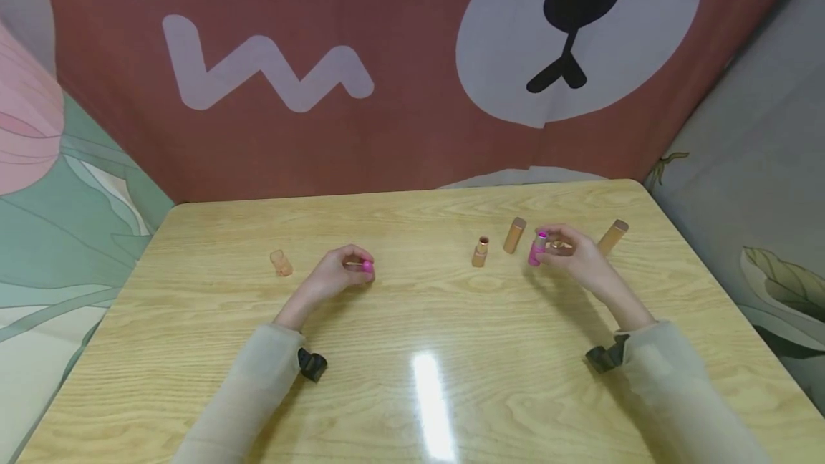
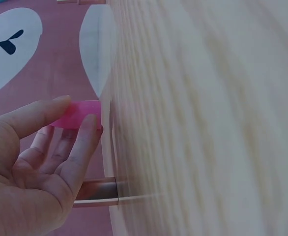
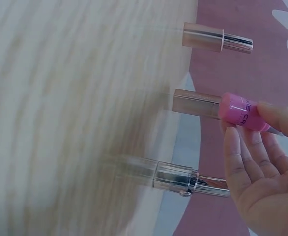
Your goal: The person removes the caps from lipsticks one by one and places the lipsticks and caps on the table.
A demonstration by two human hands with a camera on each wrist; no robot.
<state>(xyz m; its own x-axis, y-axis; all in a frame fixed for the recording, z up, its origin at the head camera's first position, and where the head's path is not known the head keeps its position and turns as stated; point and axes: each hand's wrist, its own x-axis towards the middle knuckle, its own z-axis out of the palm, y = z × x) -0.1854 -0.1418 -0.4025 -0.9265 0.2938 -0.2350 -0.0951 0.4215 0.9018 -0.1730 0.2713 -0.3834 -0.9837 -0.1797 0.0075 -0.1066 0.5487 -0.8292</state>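
Observation:
My left hand (image 1: 341,267) pinches a small pink cap (image 2: 80,114) between thumb and fingertips, low over the table on the left side. On the right, my right hand (image 1: 580,256) holds an uncapped pink lipstick (image 3: 242,112) by thumb and fingers. Dark lettering runs along the pink tube, and a silvery inner sleeve shows at its top in the head view. Close by it stand a copper-coloured tube (image 1: 514,235) and an uncapped copper lipstick (image 1: 480,252). Another lipstick with a shiny metal top (image 3: 183,177) stands near the right hand, partly hidden behind it in the head view.
A small translucent orange piece (image 1: 281,263) sits left of the left hand. Beyond the right hand stands another copper tube (image 1: 612,237). All are on a light wooden table (image 1: 361,378), with a printed red cloth (image 1: 399,127) hanging behind its far edge.

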